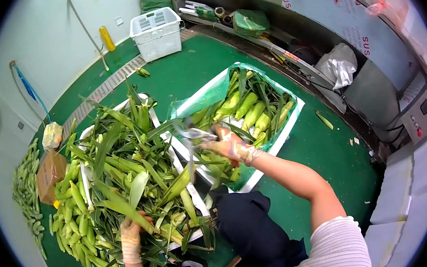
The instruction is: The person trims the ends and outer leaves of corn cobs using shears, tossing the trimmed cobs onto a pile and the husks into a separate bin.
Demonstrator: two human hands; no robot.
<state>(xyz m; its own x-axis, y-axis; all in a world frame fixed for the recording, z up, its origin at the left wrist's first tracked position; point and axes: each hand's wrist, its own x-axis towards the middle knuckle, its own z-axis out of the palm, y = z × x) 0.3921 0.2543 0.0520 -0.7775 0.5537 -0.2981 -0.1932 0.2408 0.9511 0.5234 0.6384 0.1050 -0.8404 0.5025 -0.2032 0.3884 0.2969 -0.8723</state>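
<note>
My left hand (131, 232), in a light glove, grips a leafy ear of corn (135, 212) by its lower end at the near side of a heaped white crate (156, 119). Husk leaves and corn stalks (125, 159) fill that crate and hang over its rim. My right hand (231, 145), also gloved, is over a white box (294, 114) lined with green plastic film. Blurred by motion, a shiny metal hand tool (198, 134) sits in its fingers; its exact kind cannot be told. Husked-down green corn ears (251, 113) lie in rows inside the box below.
Loose corn ears (74, 227) are piled left of the crate, beside a cardboard box (51, 176). Green pods or vegetables (28, 189) line the wall. A white basket (157, 34) stands behind, near a floor drain (101, 89). Steel machinery (340, 22) borders the right.
</note>
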